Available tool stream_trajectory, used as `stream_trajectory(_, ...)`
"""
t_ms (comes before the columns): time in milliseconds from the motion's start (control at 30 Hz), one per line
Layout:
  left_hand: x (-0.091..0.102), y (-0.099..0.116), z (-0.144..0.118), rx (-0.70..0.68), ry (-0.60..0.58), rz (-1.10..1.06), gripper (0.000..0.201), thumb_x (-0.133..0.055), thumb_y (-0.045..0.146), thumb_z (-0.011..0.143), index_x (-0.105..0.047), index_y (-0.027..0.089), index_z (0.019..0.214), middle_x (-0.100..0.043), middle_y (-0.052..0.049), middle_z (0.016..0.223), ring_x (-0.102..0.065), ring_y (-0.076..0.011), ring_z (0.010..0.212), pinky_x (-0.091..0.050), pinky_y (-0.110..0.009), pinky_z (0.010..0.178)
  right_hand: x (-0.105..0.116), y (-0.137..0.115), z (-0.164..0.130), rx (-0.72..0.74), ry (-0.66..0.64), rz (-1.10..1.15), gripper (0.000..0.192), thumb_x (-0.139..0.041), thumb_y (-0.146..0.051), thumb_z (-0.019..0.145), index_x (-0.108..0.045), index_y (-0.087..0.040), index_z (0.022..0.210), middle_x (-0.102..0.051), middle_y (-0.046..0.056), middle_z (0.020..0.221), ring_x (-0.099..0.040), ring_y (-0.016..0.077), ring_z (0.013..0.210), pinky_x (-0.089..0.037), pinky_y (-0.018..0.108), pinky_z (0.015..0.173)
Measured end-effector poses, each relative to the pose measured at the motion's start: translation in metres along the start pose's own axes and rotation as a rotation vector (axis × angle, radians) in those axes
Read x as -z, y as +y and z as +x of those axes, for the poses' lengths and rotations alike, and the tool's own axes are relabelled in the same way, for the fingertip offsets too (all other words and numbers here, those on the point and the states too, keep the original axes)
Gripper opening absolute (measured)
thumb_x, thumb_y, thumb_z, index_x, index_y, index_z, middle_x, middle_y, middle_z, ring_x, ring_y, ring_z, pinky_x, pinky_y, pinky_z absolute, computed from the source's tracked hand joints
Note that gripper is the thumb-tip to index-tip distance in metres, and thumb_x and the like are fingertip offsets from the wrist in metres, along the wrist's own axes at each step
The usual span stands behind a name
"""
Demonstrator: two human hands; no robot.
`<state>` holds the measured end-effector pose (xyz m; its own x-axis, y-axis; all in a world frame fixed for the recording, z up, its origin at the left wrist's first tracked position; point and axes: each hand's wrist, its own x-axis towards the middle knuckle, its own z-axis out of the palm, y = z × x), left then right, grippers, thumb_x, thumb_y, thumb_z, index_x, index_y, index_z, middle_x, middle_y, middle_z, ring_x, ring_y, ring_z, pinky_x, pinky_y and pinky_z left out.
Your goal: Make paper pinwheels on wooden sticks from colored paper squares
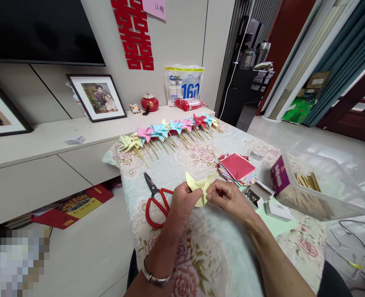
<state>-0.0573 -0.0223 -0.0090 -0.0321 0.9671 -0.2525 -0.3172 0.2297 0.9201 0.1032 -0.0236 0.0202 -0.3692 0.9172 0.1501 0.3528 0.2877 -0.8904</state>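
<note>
Between my two hands is a yellow paper pinwheel, its corners folded in toward the middle. My left hand grips it from the left, the thumb pressed near its centre. On the other side my right hand pinches the paper close to the middle; whether a pin is between those fingertips I cannot make out. Red-handled scissors lie just left of my left hand. Near my right wrist stand an open small box of metal pins and a white box on green paper.
Finished pinwheels on sticks line the table's far edge. A stack of cut coloured paper sits right of centre. At the right edge a clear plastic bin holds wooden sticks. A flowered cloth covers the table.
</note>
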Motion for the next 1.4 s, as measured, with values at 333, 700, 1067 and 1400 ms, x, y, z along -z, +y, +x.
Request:
stream_trajectory(333,-0.0042,0.0028,-0.0034,0.009,-0.038,0.02,0.027,-0.076,0.022,0.055,-0.075,0.012,0.08,-0.072,-0.002,0.06,-0.065,-0.0185,0.054,-0.049,-0.025,0.054,-0.008,0.006,0.0025,-0.129,0.096,-0.006,0.012,-0.061,-0.025,0.076,-0.059,-0.019,0.066,-0.05,-0.005,0.06,-0.041,0.0111,0.055,-0.029,0.024,0.052)
stream_trajectory(700,-0.0061,0.0039,-0.0041,0.018,-0.01,-0.003,0.026,-0.077,0.021,0.054,-0.076,0.012,0.078,-0.069,-0.001,0.057,-0.064,-0.0184,0.053,-0.049,-0.025,0.053,-0.01,0.0052,0.0033,-0.142,0.139,-0.046,0.013,-0.058,-0.026,0.074,-0.057,-0.02,0.063,-0.051,-0.004,0.06,-0.042,0.0121,0.056,-0.03,0.024,0.053)
stream_trajectory(1067,-0.0046,0.0032,-0.0048,0.02,-0.029,0.015,0.026,-0.076,0.022,0.054,-0.074,0.013,0.078,-0.07,-0.002,0.059,-0.063,-0.0182,0.054,-0.047,-0.025,0.053,-0.0101,0.0013,0.0031,-0.142,0.145,-0.067,0.01,-0.056,-0.023,0.071,-0.056,-0.02,0.061,-0.049,-0.004,0.059,-0.041,0.0117,0.056,-0.029,0.024,0.052)
stream_trajectory(1400,-0.0047,-0.005,-0.0008,0.001,-0.042,0.0,0.023,-0.072,0.022,0.055,-0.072,0.015,0.077,-0.071,-0.002,0.062,-0.063,-0.0178,0.058,-0.047,-0.024,0.055,-0.0108,0.0028,0.0035,-0.146,0.139,-0.072,0.011,-0.057,-0.024,0.071,-0.055,-0.02,0.061,-0.045,-0.005,0.056,-0.038,0.0116,0.054,-0.028,0.024,0.051)
